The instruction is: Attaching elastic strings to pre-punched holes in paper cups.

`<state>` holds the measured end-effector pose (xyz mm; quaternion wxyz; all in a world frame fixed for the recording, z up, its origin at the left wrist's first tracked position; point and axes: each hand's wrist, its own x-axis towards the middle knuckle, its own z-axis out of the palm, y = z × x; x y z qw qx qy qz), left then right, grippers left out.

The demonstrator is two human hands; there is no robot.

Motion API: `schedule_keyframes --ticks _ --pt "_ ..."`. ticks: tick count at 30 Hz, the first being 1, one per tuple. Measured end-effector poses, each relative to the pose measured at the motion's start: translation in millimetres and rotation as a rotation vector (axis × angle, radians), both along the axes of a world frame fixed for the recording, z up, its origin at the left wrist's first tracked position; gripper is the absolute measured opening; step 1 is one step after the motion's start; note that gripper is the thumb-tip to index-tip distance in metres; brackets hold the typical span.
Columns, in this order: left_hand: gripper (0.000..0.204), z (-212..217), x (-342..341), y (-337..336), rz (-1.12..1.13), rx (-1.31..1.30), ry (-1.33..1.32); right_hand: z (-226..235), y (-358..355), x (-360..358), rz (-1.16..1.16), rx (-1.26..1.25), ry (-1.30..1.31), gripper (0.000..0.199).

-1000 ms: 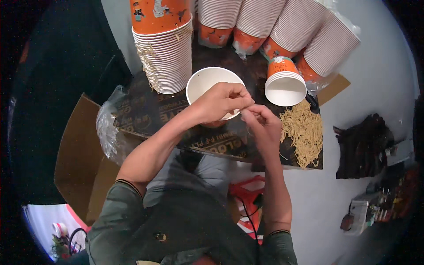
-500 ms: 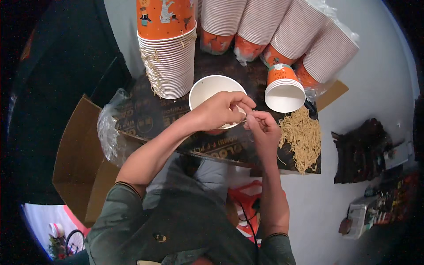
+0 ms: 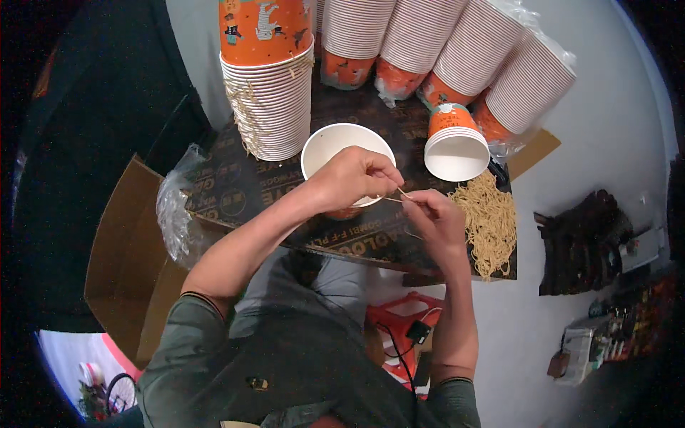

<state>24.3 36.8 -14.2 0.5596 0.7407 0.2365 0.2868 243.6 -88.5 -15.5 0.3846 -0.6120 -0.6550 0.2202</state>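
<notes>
My left hand (image 3: 353, 178) is closed in a pinch on a thin tan string (image 3: 391, 199), over the near side of a white-lined paper bucket (image 3: 325, 146). Just to its right, my right hand (image 3: 439, 220) pinches the same string, and a short stretch of it shows between my fingertips. A loose end hangs below the right fingers. The bucket stands with its mouth up, and my left hand and forearm hide part of it. A tangled pile of tan strings (image 3: 491, 227) lies by the table's right edge, beyond my right hand.
A tall stack of orange paper buckets (image 3: 275, 107), strings hanging on its side, stands at the left. Several plastic-wrapped stacks (image 3: 421, 36) line the back. A short stack (image 3: 457, 135) lies tipped at the right. An open cardboard box (image 3: 118, 250) is left of the dark table (image 3: 267, 192).
My right hand has moved slightly right and down, away from the left. More of the string now shows between them. My left hand has hardly moved.
</notes>
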Motion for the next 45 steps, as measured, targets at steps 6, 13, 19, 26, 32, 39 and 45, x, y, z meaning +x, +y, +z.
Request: schedule_keyframes --ticks 6,13,19,26,32,39,45 --pt "0.018 -0.5 1.9 -0.1 -0.009 -0.125 -0.023 37.1 -11.4 1.8 0.104 0.042 -0.085 0.018" --pt "0.021 3.9 2.6 -2.5 -0.082 -0.186 -0.015 57.1 -2.1 1.0 0.115 0.222 -0.143 0.017" --pt "0.019 7.6 4.4 -6.4 -0.155 -0.212 0.023 61.3 23.4 2.7 0.155 0.248 -0.050 0.016" --pt "0.015 1.6 3.3 5.5 -0.208 -0.288 0.005 32.2 62.3 24.1 0.055 0.473 -0.078 0.020" --pt "0.016 6.0 1.8 2.1 -0.152 -0.345 -0.006 3.0 19.8 17.8 -0.002 0.170 0.183 0.018" --pt "0.016 3.9 3.0 3.2 -0.143 -0.349 -0.037 -20.5 0.7 -12.9 0.001 0.113 0.332 0.014" --pt "0.015 5.5 2.4 2.2 -0.152 -0.349 -0.037 -16.8 -2.3 -20.4 -0.005 0.241 0.197 0.012"
